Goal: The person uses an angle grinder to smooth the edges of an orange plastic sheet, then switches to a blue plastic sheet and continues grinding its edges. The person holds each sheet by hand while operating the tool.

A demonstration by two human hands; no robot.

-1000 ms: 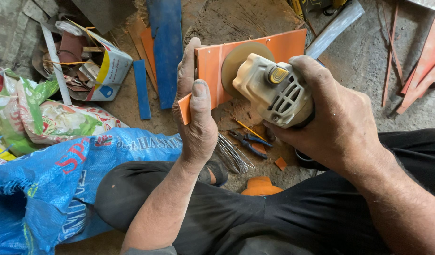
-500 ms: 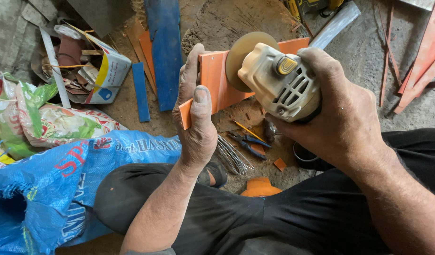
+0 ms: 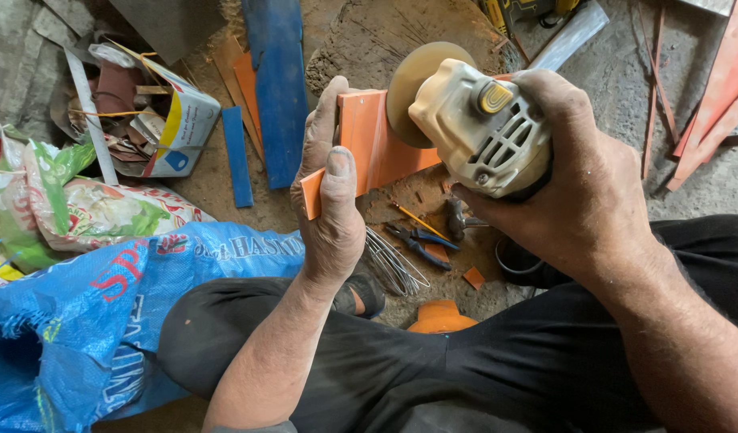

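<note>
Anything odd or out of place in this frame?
Yes. The left hand grips the orange plate bare, fingers close to the grinder disc that the right hand holds. Pliers and a wire bundle lie loose on the dirt floor.

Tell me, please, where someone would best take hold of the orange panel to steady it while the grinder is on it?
Grip the orange panel at its left end, coming from the left, as the left hand does. That end is a long free edge, farthest from the disc of the grinder in the right hand.
</note>
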